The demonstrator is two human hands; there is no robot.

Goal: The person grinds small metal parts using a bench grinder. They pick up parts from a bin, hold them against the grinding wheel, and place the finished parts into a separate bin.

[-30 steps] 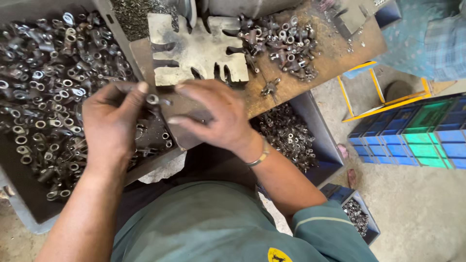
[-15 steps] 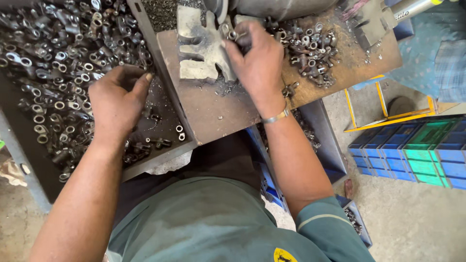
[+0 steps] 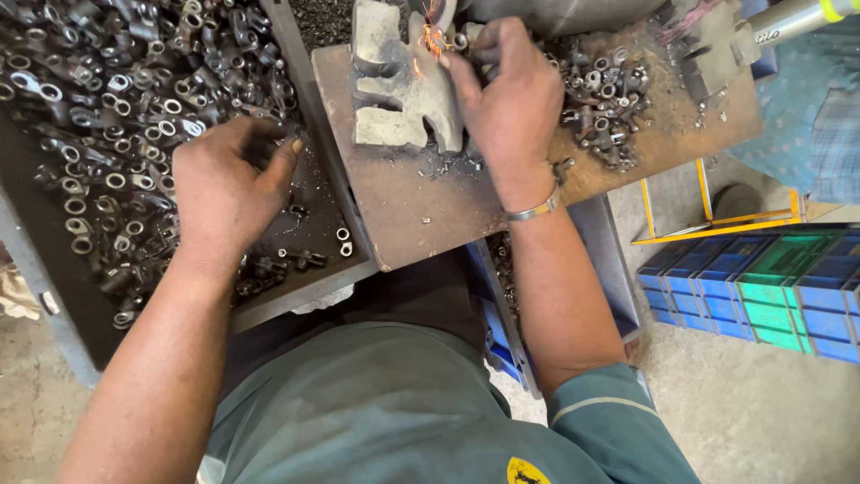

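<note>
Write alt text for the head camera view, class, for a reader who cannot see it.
Seen from above, a person's right hand presses a small metal part against a notched metal block on a rusty work plate, where orange sparks fly. The left hand reaches into a dark tray heaped with small metal ring fittings. Blue and green plastic crates stand on the floor at right.

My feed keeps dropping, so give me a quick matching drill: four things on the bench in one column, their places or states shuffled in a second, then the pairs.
1. left hand
2. right hand
3. slotted metal jig
4. stacked crates

A. blue and green, on the floor at right
B. lies on the rusty plate, sparks at its top
C. reaching into the tray of small metal rings
D. pressing a small part at the jig's top edge

Pairs: 1-C, 2-D, 3-B, 4-A
</note>
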